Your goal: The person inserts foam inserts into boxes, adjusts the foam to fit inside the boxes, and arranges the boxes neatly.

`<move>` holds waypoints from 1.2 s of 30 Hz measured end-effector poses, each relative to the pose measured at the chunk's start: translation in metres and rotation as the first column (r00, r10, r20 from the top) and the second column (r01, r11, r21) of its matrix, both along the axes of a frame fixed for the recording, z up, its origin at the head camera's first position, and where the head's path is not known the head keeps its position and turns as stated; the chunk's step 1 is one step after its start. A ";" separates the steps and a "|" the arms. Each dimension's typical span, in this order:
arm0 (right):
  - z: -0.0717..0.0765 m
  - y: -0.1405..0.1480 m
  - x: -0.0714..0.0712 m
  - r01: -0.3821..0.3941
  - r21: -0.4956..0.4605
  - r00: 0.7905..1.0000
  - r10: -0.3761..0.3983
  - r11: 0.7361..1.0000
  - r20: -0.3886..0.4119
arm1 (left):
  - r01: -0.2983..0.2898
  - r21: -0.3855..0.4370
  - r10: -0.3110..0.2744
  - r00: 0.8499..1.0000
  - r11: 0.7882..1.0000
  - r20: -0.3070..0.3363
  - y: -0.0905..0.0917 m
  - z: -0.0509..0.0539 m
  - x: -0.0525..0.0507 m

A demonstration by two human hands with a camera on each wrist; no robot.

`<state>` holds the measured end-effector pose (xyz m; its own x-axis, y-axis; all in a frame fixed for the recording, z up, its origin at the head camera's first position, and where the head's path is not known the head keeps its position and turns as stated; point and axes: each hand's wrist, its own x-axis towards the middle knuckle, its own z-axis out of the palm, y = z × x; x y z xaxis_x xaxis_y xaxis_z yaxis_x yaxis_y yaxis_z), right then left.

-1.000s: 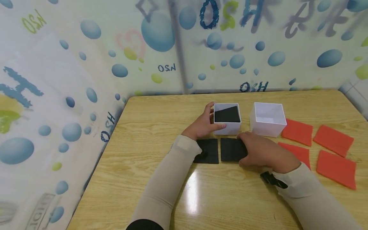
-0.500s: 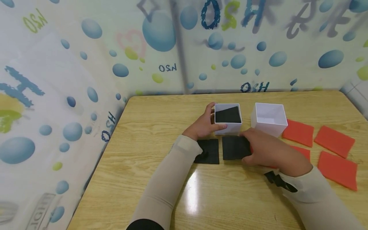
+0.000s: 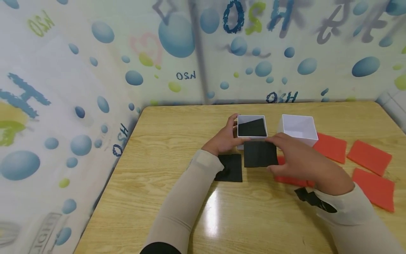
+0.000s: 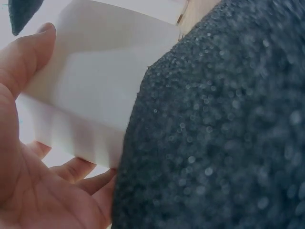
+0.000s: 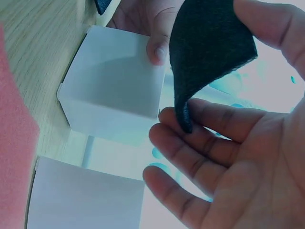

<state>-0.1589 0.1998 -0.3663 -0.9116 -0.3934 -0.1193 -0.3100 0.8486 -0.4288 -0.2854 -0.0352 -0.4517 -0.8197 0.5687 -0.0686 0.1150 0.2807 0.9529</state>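
Observation:
My left hand (image 3: 222,139) grips a small white box (image 3: 257,138) at its left side, thumb across the front and fingers round the far side. A black felt sheet (image 3: 252,127) lies in that box. Just in front of it, my right hand (image 3: 302,162) pinches another black felt square (image 3: 260,154) by its right edge, raised above the table. The right wrist view shows this felt (image 5: 209,47) bending between thumb and fingers. One more black square (image 3: 233,168) lies flat by my left wrist, partly covered by the sleeve.
A second white box (image 3: 301,140) stands to the right, its visible inside bare. Several red felt squares (image 3: 369,157) lie on the right of the wooden table (image 3: 165,148), some partly behind my right hand. A patterned wall covering (image 3: 158,88) rises behind the table.
My right hand has lifted the black felt square from the table and moved it toward the left box's front. More red felt shows beneath that hand. The left hand keeps its hold.

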 end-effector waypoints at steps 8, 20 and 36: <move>0.004 0.006 -0.007 -0.027 -0.040 0.997 0.025 0.999 -0.072 | 0.040 0.031 -0.041 0.998 0.999 0.040 0.002 -0.004 0.000; 0.018 0.006 -0.056 -0.021 0.031 0.997 0.023 0.999 -0.072 | 0.037 0.027 -0.038 0.999 0.999 0.039 0.002 -0.002 0.000; 0.019 -0.001 -0.098 -0.009 0.068 0.999 0.006 0.998 0.041 | 0.003 -0.031 -0.002 1.000 1.000 0.029 -0.001 0.000 -0.002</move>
<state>-0.2571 0.1986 -0.3471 -0.9023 -0.3902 -0.1833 -0.3000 0.8737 -0.3830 -0.2874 -0.0365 -0.4517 -0.8160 0.5676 -0.1099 0.0883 0.3102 0.9466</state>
